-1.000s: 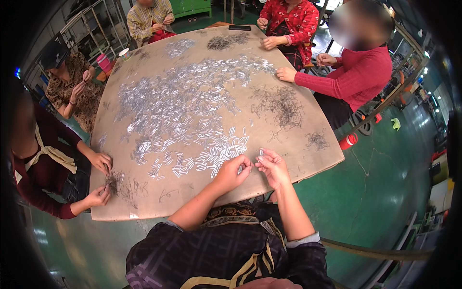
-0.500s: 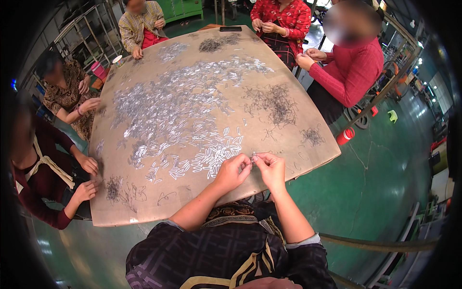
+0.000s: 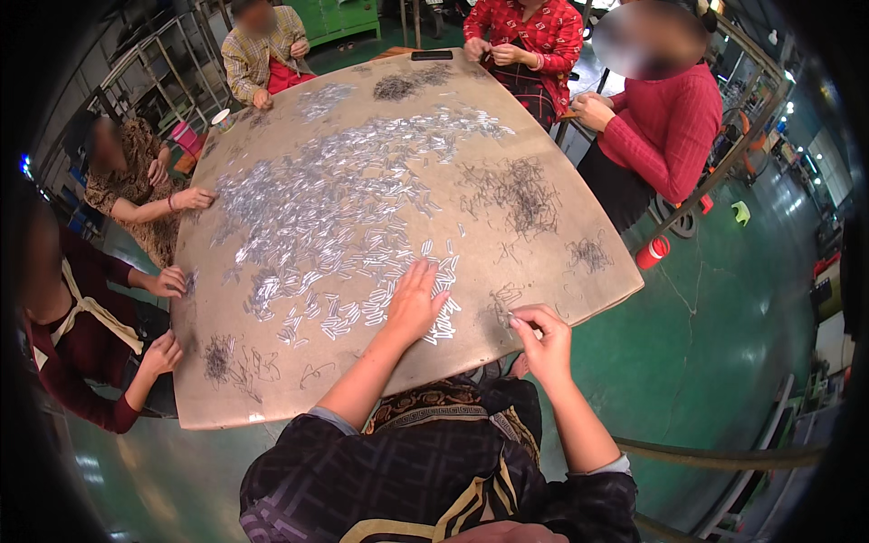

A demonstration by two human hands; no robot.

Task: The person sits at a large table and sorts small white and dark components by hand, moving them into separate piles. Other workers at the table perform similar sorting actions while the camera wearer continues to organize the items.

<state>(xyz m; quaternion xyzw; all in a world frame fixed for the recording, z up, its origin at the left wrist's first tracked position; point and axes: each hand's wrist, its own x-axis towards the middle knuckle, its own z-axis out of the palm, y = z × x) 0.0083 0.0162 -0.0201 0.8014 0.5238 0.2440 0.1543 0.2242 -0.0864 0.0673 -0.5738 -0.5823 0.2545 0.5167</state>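
Observation:
My left hand [image 3: 415,306] lies over the near end of a wide spread of small silver, elongated pieces [image 3: 358,195], its fingers stretched out and touching some of them. To its right, my right hand [image 3: 545,344] is at the table's near edge, thumb and forefinger pinched together. What sits in that pinch is too small to make out. Right beside those fingertips lies a small tangle of thin dark wire-like pieces [image 3: 507,297]. Larger tangles of them [image 3: 520,199] are farther off on the right.
A brown-covered table [image 3: 362,366] fills the middle. Several people sit around it, including one in a red sweater [image 3: 665,131] at the right. A phone-like black slab [image 3: 432,55] lies at the far edge. A red container [image 3: 652,252] stands on the green floor.
My hands were together at the near edge, fingertips meeting. They have parted: the left moved left onto the silver pieces, the right moved right and nearer, beside the dark wire-like pieces.

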